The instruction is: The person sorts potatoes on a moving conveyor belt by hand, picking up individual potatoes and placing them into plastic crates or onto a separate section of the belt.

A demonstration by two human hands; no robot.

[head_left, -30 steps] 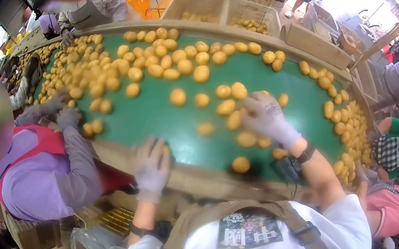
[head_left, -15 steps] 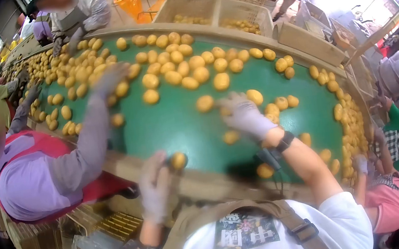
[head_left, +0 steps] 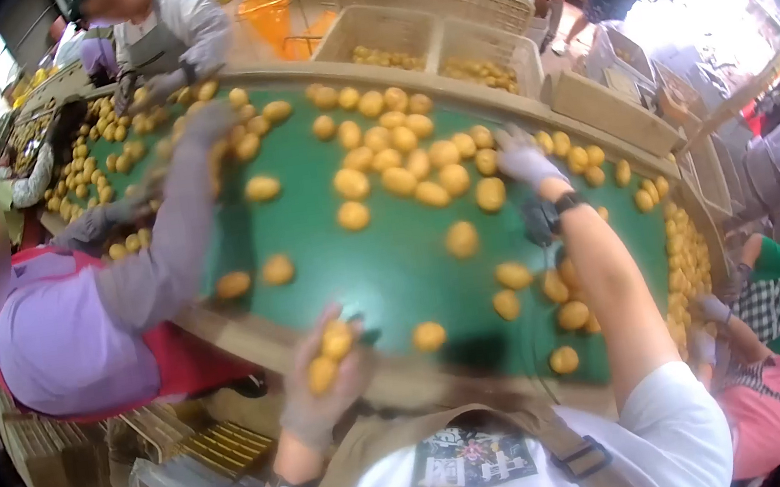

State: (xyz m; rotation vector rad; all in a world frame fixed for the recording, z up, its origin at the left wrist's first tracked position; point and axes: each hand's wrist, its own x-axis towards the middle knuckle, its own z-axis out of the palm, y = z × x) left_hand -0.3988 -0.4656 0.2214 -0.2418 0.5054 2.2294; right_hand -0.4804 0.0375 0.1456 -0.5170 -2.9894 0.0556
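Yellow-brown potatoes (head_left: 398, 180) lie spread over a green conveyor belt (head_left: 376, 285). Near the belt's front edge, my left hand (head_left: 327, 380) is gloved, turned palm up, and its fingers are wrapped round a few potatoes (head_left: 336, 339). My right hand (head_left: 527, 161), also gloved, reaches to the far side of the belt beside several potatoes. Its fingers are partly blurred, and whether they hold anything cannot be made out. A dark object (head_left: 539, 222) is just below my right wrist.
A co-worker in purple sleeves (head_left: 76, 324) reaches over the belt at left. Another person (head_left: 171, 36) stands across it. Crates with potatoes (head_left: 373, 39) are behind the far rail. People in pink (head_left: 756, 402) and green (head_left: 775, 267) are at right.
My right hand has moved away from me and rightward to the belt's far side. My left hand now holds potatoes. Potatoes on the belt have shifted, and the left co-worker's arms have moved.
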